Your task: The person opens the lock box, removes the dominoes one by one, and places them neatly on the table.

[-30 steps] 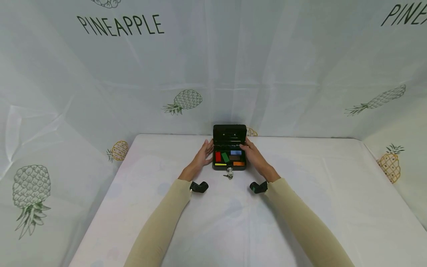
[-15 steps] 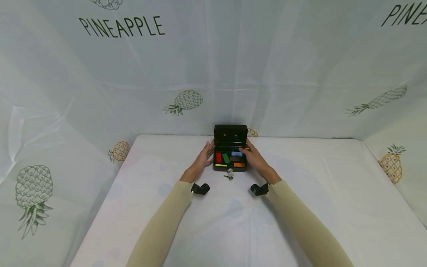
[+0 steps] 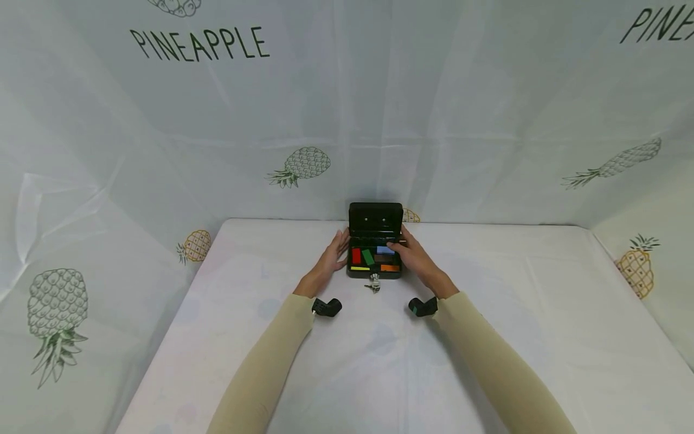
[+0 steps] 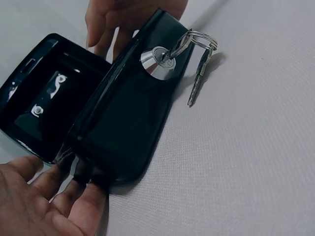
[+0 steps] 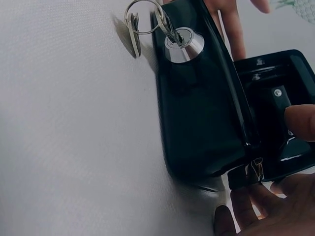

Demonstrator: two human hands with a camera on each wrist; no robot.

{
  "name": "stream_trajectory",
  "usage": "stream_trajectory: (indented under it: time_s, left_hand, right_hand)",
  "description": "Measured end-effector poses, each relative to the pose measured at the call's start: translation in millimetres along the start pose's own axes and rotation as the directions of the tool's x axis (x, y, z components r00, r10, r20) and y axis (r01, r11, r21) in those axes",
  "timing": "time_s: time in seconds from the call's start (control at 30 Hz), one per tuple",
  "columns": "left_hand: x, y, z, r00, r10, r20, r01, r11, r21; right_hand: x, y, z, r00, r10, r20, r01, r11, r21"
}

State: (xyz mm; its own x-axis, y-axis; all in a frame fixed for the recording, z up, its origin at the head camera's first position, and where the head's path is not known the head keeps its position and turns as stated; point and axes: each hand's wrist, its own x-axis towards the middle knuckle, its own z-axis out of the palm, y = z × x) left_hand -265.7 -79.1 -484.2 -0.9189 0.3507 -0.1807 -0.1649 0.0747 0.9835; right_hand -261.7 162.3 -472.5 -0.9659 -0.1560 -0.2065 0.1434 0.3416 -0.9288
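Note:
A small black cash box (image 3: 359, 275) stands with its lid (image 3: 376, 216) raised. Inside lie small coloured blocks: red (image 3: 356, 256), green (image 3: 367, 257), blue (image 3: 385, 250), brown, yellow and orange (image 3: 389, 267). Keys (image 3: 373, 288) hang on a ring from the front lock (image 5: 184, 45). My left hand (image 3: 328, 257) rests its extended fingers along the box's left side. At the right side, my right hand (image 3: 416, 258) touches the wall with its fingers, while its thumb (image 5: 301, 123) reaches over the opening. In both wrist views the box's contents are hidden.
The box stands near the back edge of a white-covered table (image 3: 374, 361). Behind it hangs a pale curtain (image 3: 434, 108) with pineapple prints. A black wrist camera sits on each wrist, the left camera (image 3: 328, 307) and the right camera (image 3: 423, 307).
My right thumb has shifted slightly inward and toward the front over the box's opening. The whole view has drifted a little; the left hand and the blocks look unchanged.

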Motion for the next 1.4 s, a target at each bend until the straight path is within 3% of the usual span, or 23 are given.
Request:
stream_trajectory:
  time_s: [0.23, 0.53, 0.7, 0.83, 1.07, 1.23, 1.4]
  left_hand:
    - [0.4, -1.8, 0.7, 1.000, 0.003, -0.001, -0.003, 1.000, -0.015]
    - [-2.0, -6.1, 0.9, 1.000, -0.001, 0.008, 0.001, 1.000, -0.001]
    - [-9.7, -5.9, 1.8, 1.000, 0.014, -0.021, -0.011, 0.992, 0.123]
    - [-16.9, -6.7, 2.3, 0.999, 0.013, -0.032, -0.005, 0.969, 0.247]
    - [-21.4, -14.6, 1.2, 0.999, 0.040, 0.036, -0.048, 0.962, 0.268]
    - [-18.4, -19.8, 2.2, 0.998, 0.059, 0.009, -0.059, 0.964, 0.261]
    - [-16.1, -21.4, 4.3, 0.997, 0.077, -0.017, -0.070, 0.965, 0.254]
  right_hand:
    - [0.2, 0.9, -1.0, 1.000, -0.020, 0.017, 0.020, 1.000, -0.019]
    - [-2.8, 3.9, -2.0, 0.999, 0.033, 0.019, -0.032, 0.999, -0.036]
    - [-9.5, 7.5, -0.6, 1.000, 0.001, -0.014, -0.002, 0.997, -0.071]
    - [-18.7, 10.9, 0.3, 0.993, -0.099, -0.060, 0.090, 0.986, -0.141]
    - [-35.5, 15.2, 1.6, 0.938, -0.316, -0.142, 0.259, 0.912, -0.319]
    - [-39.6, 14.4, 2.2, 0.887, -0.451, -0.101, 0.363, 0.815, -0.452]
    - [-39.0, 10.2, 1.5, 0.869, -0.493, -0.045, 0.389, 0.736, -0.554]
